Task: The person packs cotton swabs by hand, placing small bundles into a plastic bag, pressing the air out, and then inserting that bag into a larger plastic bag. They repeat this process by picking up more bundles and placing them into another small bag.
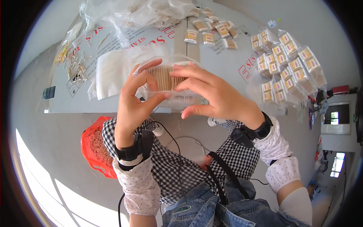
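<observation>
Above the table's front edge, my hands hold a clear plastic bag with bundles of wooden-stick cotton swabs inside. My left hand curls round the bag's left side, fingers over the top and thumb along the lower edge. Across the right part lie the fingers of my right hand; its thumb hangs apart below. Those fingers partly cover the right-hand bundle. Just beyond and to the left of my left hand lies a stack of flat white plastic bags.
Packed swab bags lie in rows at the table's right. Small swab packs are scattered at the far middle, beside a large clear plastic sack. Loose swabs lie at the left. A red bag stands on the floor.
</observation>
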`<state>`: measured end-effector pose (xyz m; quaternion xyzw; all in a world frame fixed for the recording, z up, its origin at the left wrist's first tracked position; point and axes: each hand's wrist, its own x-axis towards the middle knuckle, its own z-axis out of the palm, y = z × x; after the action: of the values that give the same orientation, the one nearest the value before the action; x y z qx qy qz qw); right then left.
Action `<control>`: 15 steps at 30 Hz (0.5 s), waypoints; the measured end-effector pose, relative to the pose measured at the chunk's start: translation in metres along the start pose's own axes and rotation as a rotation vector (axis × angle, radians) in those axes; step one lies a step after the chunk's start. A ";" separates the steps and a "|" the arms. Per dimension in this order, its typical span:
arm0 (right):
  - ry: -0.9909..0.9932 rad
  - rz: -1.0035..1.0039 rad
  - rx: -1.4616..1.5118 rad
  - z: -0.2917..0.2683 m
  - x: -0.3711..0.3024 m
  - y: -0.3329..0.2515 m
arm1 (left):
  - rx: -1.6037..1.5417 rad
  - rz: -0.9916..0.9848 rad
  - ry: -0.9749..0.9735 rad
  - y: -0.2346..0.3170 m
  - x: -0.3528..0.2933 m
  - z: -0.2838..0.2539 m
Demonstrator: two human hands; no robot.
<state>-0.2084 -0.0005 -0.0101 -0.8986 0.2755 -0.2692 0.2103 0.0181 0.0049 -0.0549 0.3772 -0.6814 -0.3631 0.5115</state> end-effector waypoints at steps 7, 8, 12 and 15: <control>0.066 -0.088 -0.180 -0.011 -0.001 -0.004 | 0.000 0.029 -0.040 -0.004 0.008 -0.007; 0.126 -0.131 -0.209 -0.009 0.001 -0.006 | -0.051 -0.006 -0.007 -0.006 0.007 -0.003; 0.100 -0.073 -0.187 -0.003 0.003 0.003 | -0.024 -0.032 0.031 -0.012 0.010 -0.001; 0.011 0.108 0.230 -0.032 0.019 0.003 | -0.029 -0.085 0.066 -0.010 0.003 -0.012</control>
<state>-0.2152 -0.0213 0.0195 -0.8510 0.2918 -0.2921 0.3246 0.0306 -0.0038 -0.0597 0.4102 -0.6420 -0.3817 0.5233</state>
